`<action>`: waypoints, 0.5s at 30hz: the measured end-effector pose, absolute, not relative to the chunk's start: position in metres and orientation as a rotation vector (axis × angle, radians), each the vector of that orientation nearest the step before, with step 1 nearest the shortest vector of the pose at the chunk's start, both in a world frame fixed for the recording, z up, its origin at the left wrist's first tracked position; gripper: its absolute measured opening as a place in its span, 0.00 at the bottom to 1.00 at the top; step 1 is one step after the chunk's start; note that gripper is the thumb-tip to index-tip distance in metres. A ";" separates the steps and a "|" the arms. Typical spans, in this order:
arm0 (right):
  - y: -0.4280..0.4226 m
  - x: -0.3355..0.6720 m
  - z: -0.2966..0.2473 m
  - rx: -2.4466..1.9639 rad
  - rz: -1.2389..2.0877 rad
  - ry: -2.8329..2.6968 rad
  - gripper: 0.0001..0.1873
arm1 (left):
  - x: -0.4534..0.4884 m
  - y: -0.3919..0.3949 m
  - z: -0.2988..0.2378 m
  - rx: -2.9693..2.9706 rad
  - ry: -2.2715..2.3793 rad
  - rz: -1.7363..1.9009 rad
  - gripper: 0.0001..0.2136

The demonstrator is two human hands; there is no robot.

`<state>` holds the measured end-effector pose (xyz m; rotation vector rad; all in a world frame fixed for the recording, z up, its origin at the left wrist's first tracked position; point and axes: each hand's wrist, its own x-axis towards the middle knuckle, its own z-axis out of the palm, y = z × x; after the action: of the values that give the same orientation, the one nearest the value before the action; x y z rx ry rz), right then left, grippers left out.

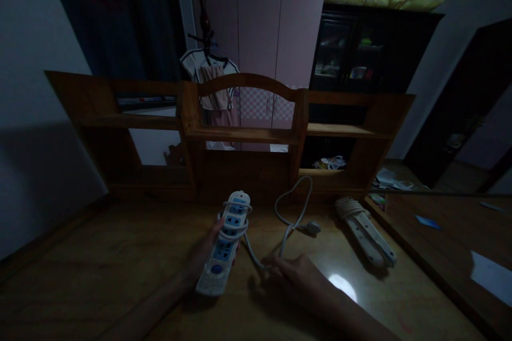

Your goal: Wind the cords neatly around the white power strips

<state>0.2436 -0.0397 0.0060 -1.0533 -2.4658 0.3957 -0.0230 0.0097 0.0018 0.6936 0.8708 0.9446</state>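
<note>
My left hand (210, 242) is closed round a white power strip (216, 277) with blue socket faces, tilted above the wooden desk. Several loops of its pale cord wrap the upper half of the strip. From there the cord (252, 253) runs across to my right hand (294, 277), whose fingers pinch it. Beyond that hand the loose end curves in a loop over the desk and ends in a plug (313, 228). A second power strip (366, 234), its cord wound round it, lies on the right of the desk.
A wooden shelf rack (248, 136) stands along the desk's back edge. On the right a lower wooden surface (448, 240) carries a blue card (427, 222) and a white paper sheet (492, 276). Behind are a pink wardrobe (258, 32), a dark cabinet and hanging clothes.
</note>
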 end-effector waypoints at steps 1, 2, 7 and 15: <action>-0.042 0.241 0.005 -1.024 0.300 -2.509 0.15 | -0.023 0.010 0.002 0.712 0.872 0.945 0.25; -0.045 0.239 0.005 -0.973 0.179 -2.560 0.18 | -0.022 0.010 0.000 0.739 0.871 0.954 0.25; -0.059 0.229 0.006 -0.548 -0.392 -2.724 0.26 | -0.022 0.008 -0.004 0.852 0.827 1.000 0.24; -0.070 0.167 0.045 -0.255 -0.656 -2.594 0.18 | -0.018 -0.025 0.023 1.113 0.817 1.207 0.18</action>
<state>0.1674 -0.0699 0.0454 -0.2553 -2.5942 -0.6559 -0.0184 -0.0246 0.0228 1.1133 0.8168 1.2070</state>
